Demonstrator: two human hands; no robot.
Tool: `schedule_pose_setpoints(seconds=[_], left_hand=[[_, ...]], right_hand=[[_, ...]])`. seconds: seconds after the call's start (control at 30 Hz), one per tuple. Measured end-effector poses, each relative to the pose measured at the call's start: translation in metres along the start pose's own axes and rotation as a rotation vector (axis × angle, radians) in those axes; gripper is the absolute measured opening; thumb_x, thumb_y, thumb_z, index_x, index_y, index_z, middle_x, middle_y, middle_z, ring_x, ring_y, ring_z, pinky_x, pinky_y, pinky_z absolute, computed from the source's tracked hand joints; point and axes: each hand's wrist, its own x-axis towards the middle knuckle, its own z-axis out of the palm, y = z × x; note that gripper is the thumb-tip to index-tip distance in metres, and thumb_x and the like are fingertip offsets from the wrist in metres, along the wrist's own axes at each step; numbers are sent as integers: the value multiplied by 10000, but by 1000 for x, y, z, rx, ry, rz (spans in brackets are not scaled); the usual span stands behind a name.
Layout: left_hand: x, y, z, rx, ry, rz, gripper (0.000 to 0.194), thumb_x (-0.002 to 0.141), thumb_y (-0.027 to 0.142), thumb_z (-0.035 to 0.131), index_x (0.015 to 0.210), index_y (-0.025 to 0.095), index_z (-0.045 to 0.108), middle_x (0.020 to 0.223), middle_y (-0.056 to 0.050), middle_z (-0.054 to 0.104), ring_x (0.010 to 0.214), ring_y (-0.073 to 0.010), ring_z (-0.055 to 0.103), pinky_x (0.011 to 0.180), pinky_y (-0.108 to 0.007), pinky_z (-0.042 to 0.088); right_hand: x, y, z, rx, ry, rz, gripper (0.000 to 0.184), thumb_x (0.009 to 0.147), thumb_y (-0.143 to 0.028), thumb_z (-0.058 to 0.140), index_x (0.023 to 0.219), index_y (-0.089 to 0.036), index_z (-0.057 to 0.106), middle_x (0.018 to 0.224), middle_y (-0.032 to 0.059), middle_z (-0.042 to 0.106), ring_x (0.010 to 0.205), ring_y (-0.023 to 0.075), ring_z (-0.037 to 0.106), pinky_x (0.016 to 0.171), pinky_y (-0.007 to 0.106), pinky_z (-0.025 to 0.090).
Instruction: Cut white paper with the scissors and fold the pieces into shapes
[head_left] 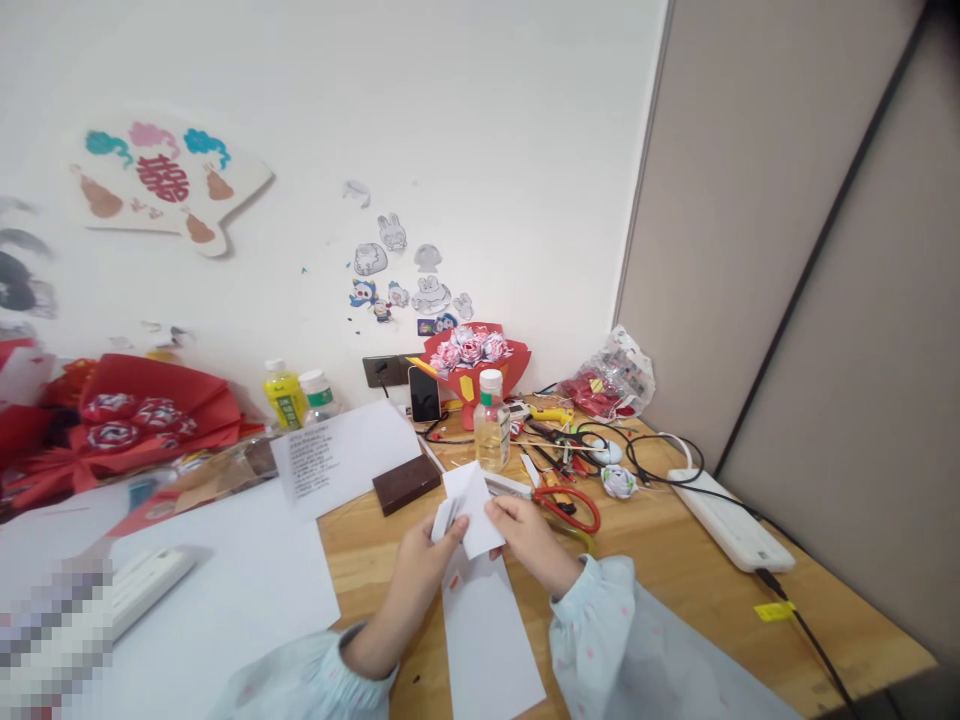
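Both hands are raised over the front middle of the table, with folded white paper [474, 505] between them. My left hand [433, 550] pinches the paper's left side, where several folded layers show. On its right edge, the thumb and fingers of my right hand [531, 540] are closed. Under the hands a long white paper strip [491, 640] lies flat, with a small orange-red mark near its top. Just beyond my right hand are scissors with red handles [589, 510], partly hidden. A dark brown box [406, 485] sits beyond my left hand.
A bottle of pale yellow liquid [492, 425] stands behind the hands, before a red-wrapped paper bouquet [480, 350]. Cables, tools and a paper rose [619, 482] lie to the right, near a white power strip [731, 520]. White sheets [247, 560] cover the left.
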Motion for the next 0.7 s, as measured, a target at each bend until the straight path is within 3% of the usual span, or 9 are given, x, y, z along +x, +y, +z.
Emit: schedule_pose_setpoints(seconds=[0.1,0.2,0.33,0.47,0.57,0.7], left_hand=[[3,-2,-2,-11,9,38,333,641,480,598,620,152,647,614,-32,669,625,-228,599,580,-271,439],[3,-3,-2,-10,15,43,346,636,488,610,628,147,666,641,-37,684,676,-244,610,600,-272,445],[1,-3,0,-43,-14,29,355,633,470,630,736,137,695,698,-42,699,731,-250,620,629,-269,459],[0,0,2,-115,-27,-19,350,612,434,654,810,148,696,756,-51,709,754,-241,627,643,-267,474],[0,1,3,-142,-65,-44,386,564,434,690,813,140,683,691,-48,690,651,-218,617,559,-260,468],[-5,3,4,-189,-136,-91,431,567,492,683,789,123,663,564,-28,621,479,-167,547,415,-236,404]], right_hand=[[-2,-2,-3,-212,88,-125,407,828,-500,432,616,-170,537,534,-23,469,495,115,449,472,231,357],[-7,-7,-3,-627,186,-345,382,847,-398,457,535,-184,508,527,-3,486,548,135,440,558,257,317],[-14,-13,0,-957,86,-514,304,846,-353,475,603,-182,540,598,26,540,620,159,471,612,276,305],[-14,-12,1,-1074,57,-548,345,801,-503,499,712,-176,563,686,46,570,686,185,492,635,286,319],[-12,-9,-1,-1086,50,-553,434,747,-596,507,747,-166,565,737,66,577,710,204,501,642,297,330],[-11,-8,-4,-987,35,-497,420,775,-574,481,720,-165,554,725,64,569,688,198,495,632,293,330]])
